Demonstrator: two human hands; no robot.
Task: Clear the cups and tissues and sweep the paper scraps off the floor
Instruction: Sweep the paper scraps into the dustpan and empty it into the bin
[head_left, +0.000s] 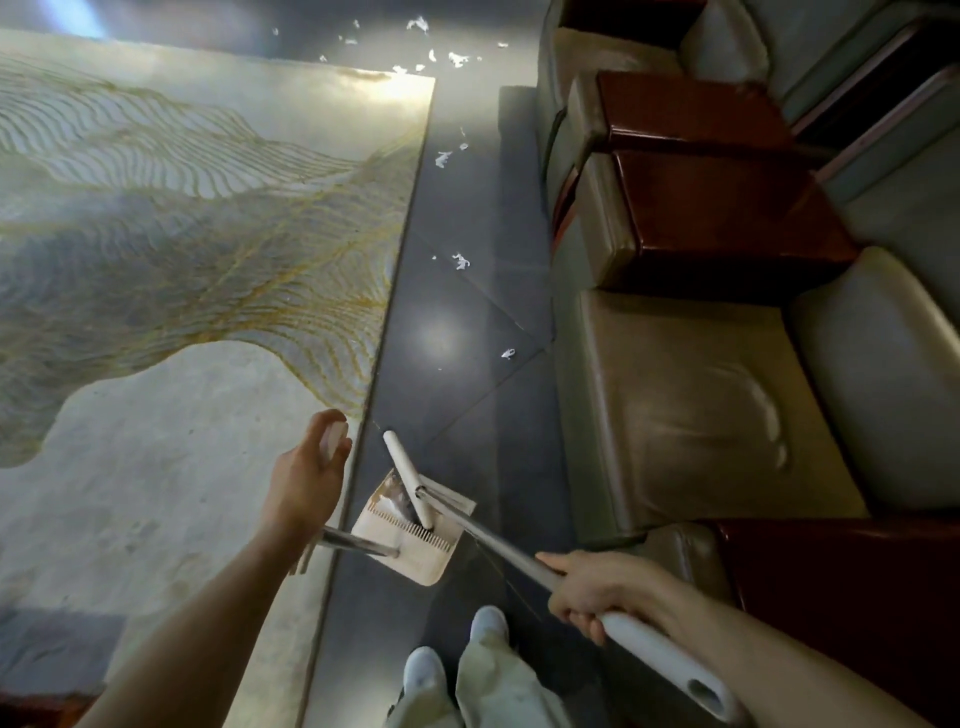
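My right hand (597, 592) is closed round the broom handle (519, 556), the fingers wrapped where the metal shaft meets the white grip. The broom head (408, 478) sits in the dustpan (421, 558), in front of this hand and to its left. My left hand (309, 478) hovers above the dustpan's metal stem (358, 543). Its fingers are curled and something pale shows at the fingertips, but this part is blurred and I cannot tell if it holds anything. The paper scraps (508, 354) lie on the dark floor (457, 415) ahead of both hands. The nearest one is forward of the right hand, well apart from the broom head and near the foot of the armchair (691, 405); others lie farther along the same strip, with a thick group far ahead. I judge the sweeping is about to start. To do it well, I would lift the broom head out, reach beyond the nearest scrap and pull it back with short, light strokes, because such pieces fly easily. The pan edge should lie flat on the floor. I would keep the scraps off the rug (182, 260) to the left of my left hand.
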